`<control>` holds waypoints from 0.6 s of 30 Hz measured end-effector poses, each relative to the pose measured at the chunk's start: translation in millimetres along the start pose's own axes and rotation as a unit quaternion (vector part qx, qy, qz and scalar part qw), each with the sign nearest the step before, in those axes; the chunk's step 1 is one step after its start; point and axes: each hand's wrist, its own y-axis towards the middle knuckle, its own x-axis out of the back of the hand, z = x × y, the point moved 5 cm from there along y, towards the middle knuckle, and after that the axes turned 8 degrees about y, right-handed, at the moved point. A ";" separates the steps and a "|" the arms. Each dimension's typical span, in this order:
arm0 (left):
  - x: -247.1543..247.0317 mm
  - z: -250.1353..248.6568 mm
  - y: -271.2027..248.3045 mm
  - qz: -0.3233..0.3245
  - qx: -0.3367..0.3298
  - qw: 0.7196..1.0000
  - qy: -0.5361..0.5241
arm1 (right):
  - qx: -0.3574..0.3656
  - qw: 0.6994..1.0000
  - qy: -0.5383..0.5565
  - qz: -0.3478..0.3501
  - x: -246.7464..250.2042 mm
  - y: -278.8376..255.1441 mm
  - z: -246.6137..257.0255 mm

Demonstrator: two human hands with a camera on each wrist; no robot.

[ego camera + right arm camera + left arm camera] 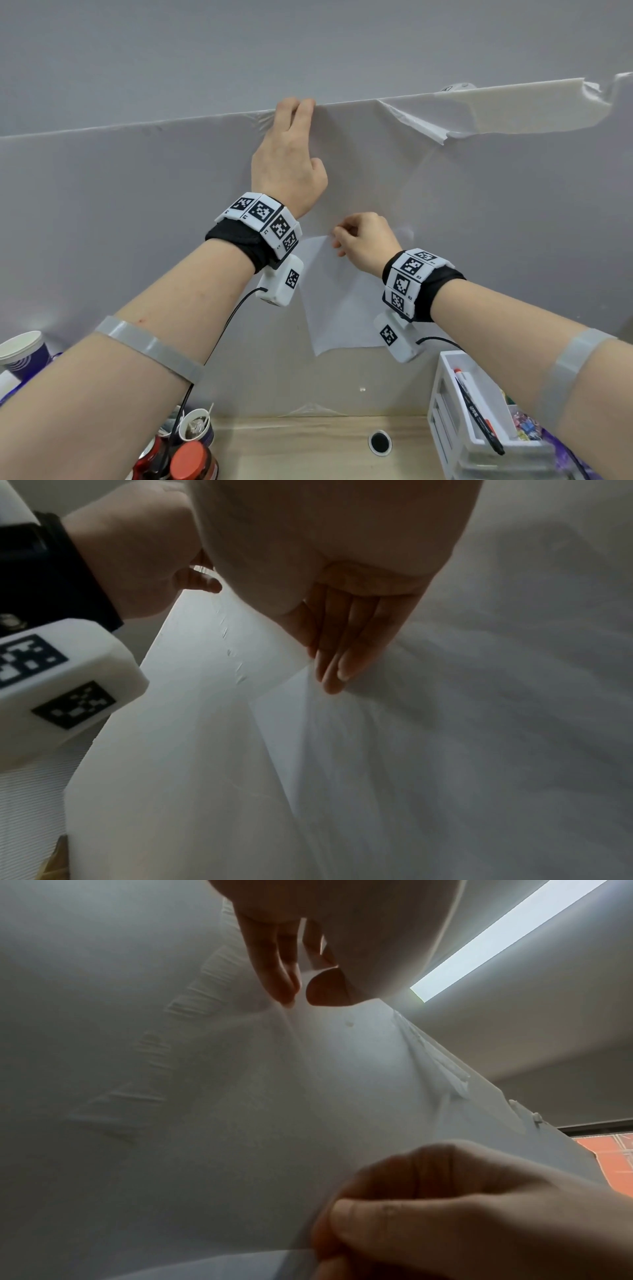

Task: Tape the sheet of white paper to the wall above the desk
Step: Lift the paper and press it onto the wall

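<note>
The white paper sheet (330,301) hangs tilted against the grey wall panel (137,205) above the desk. My right hand (342,236) pinches its top corner with bent fingers (337,656); the thumb is hidden. A translucent strip (236,653) with small bubbles runs from that corner up toward my left hand (294,109). The left hand is raised to the panel's top edge, where finger (274,961) and thumb (325,988) pinch the wrinkled translucent film (291,1020). I cannot tell whether the strip is tape or part of the film.
Film peels loose along the panel's top right (479,116). On the wooden desk (291,445) below are a white drawer organiser with a pen (479,411) at right, paper cups (20,353) and red-lidded jars (191,462) at left, and a cable hole (379,442).
</note>
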 end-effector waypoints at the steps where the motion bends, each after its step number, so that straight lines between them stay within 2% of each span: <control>1: 0.3 0.4 0.0 0.002 -0.001 1.000 0.002 | 0.003 1.000 0.005 -0.014 3.2 2.2 1.5; 6: -1.3 0.2 0.3 0.007 0.000 1.000 0.000 | 0.005 0.998 0.043 -0.055 19.4 2.7 5.0; 12: -1.0 0.6 -0.1 0.004 -0.001 1.000 -0.004 | -0.026 0.999 0.029 -0.009 7.3 -3.3 -14.7; 18: -3.0 0.5 0.3 0.006 -0.006 1.000 -0.007 | -0.027 0.999 0.031 0.005 3.5 4.0 -10.8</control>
